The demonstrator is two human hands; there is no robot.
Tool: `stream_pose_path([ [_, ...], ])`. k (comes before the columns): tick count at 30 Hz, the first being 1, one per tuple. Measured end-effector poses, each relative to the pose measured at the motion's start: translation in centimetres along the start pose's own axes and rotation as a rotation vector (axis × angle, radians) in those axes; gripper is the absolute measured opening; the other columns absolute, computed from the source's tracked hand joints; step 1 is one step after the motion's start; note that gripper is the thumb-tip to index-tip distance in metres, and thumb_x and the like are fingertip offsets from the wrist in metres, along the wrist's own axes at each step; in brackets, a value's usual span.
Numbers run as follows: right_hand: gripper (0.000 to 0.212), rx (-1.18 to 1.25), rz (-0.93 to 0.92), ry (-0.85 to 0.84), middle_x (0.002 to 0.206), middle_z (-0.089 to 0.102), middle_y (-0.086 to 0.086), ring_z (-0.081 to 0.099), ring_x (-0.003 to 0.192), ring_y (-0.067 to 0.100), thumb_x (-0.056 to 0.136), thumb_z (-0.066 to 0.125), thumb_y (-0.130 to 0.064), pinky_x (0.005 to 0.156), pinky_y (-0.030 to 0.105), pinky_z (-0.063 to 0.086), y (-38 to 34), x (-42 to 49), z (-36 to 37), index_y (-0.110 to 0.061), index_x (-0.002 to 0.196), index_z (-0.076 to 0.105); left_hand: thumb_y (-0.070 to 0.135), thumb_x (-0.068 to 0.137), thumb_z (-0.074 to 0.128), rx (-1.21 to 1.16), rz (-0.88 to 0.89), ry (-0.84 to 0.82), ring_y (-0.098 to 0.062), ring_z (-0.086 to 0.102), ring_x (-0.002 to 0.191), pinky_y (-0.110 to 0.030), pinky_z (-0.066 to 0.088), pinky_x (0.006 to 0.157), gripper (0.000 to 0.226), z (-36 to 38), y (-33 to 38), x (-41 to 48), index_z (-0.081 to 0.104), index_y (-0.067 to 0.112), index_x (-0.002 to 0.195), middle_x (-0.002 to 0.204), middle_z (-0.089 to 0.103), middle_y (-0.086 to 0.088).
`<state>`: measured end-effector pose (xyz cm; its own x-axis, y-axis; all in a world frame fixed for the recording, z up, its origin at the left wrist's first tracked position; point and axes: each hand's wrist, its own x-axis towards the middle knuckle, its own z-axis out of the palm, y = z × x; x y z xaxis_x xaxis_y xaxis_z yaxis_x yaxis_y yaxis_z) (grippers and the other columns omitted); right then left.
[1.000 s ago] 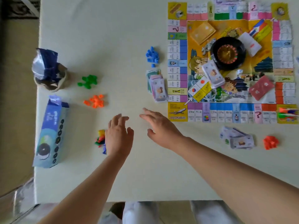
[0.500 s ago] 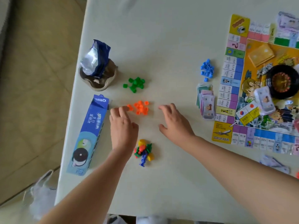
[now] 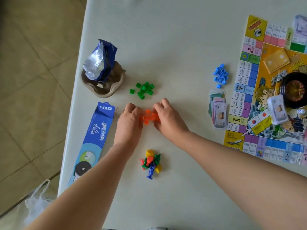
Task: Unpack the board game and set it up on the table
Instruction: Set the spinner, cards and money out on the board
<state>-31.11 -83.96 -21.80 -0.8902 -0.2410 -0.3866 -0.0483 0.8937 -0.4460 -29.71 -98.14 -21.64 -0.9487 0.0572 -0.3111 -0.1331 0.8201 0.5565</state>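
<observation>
From the head camera, the orange pieces lie in a small heap on the bench, left of the game board and well apart from it. The left hand and right hand cup the heap from either side, fingers curled in against it, and only its middle shows between them.

The pieces look like light, hard, smooth plastic. They would probably scatter if squeezed, so scooping them from below the heap's edges seems safer than pinching from the top.

Green pieces sit just beyond the hands, and a mixed pile of pawns lies nearer, between the forearms. A biscuit box lies just left of the left hand. Blue pieces and a banknote stack lie along the way to the board.
</observation>
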Motion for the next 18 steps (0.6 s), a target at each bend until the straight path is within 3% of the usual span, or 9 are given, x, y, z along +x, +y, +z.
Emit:
stream_pose_path([
  [4, 0.023, 0.188, 0.131, 0.071, 0.099, 0.05, 0.009, 0.056, 0.076, 0.028, 0.072, 0.07, -0.009, 0.065, 0.027, 0.036, 0.7, -0.2, 0.0, -0.009, 0.092, 0.059, 0.007, 0.079, 0.065, -0.116, -0.141, 0.021, -0.021, 0.054, 0.082, -0.024, 0.037, 0.072, 0.021, 0.0, 0.3, 0.0, 0.067, 0.012, 0.099, 0.103, 0.054, -0.005],
  [8, 0.02, 0.603, 0.38, 0.175, 0.089, 0.057, 0.006, 0.052, 0.065, 0.012, 0.07, 0.073, -0.012, 0.066, 0.02, 0.042, 1.5, -0.4, -0.1, -0.019, 0.081, 0.058, 0.013, 0.084, 0.059, -0.287, -0.351, 0.062, -0.013, 0.05, 0.08, -0.023, 0.035, 0.071, 0.012, 0.5, 0.4, -0.6, 0.064, 0.018, 0.093, 0.096, 0.058, -0.001],
  [11, 0.012, 0.945, 0.587, 0.176, 0.068, 0.054, 0.002, 0.048, 0.054, 0.013, 0.076, 0.063, -0.013, 0.057, 0.028, 0.044, 1.7, -0.7, -0.6, -0.02, 0.072, 0.053, 0.004, 0.087, 0.04, -0.643, -0.603, 0.093, -0.017, 0.05, 0.065, -0.025, 0.039, 0.06, 0.026, 0.7, 1.1, -1.1, 0.059, 0.019, 0.078, 0.074, 0.058, -0.002],
  [14, 0.008, 1.236, 0.729, 0.16, 0.056, 0.046, 0.0, 0.041, 0.044, 0.012, 0.06, 0.046, -0.012, 0.043, 0.021, 0.031, 1.7, -0.7, -1.4, -0.014, 0.067, 0.05, -0.004, 0.086, 0.029, -1.0, -0.745, 0.121, -0.014, 0.039, 0.054, -0.018, 0.035, 0.046, 0.034, 0.5, 2.0, -1.3, 0.054, 0.013, 0.07, 0.062, 0.045, -0.001],
  [16, 0.006, 1.385, 0.762, 0.145, 0.058, 0.042, 0.002, 0.037, 0.043, 0.013, 0.063, 0.042, -0.01, 0.042, 0.019, 0.023, 1.7, -0.7, -1.7, -0.013, 0.064, 0.046, -0.002, 0.085, 0.031, -0.915, -0.702, 0.124, -0.016, 0.041, 0.058, -0.025, 0.035, 0.052, 0.032, 0.5, 2.1, -1.5, 0.054, 0.014, 0.069, 0.063, 0.046, 0.0],
  [18, 0.019, 1.456, 0.776, 0.125, 0.059, 0.04, 0.005, 0.033, 0.042, 0.013, 0.08, 0.038, -0.007, 0.039, 0.018, 0.018, 1.7, -0.8, -1.8, -0.013, 0.062, 0.043, 0.007, 0.087, 0.036, -0.636, -0.583, 0.101, -0.019, 0.047, 0.067, -0.03, 0.034, 0.058, 0.026, 0.6, 1.8, -1.9, 0.056, 0.017, 0.074, 0.068, 0.053, 0.002],
])
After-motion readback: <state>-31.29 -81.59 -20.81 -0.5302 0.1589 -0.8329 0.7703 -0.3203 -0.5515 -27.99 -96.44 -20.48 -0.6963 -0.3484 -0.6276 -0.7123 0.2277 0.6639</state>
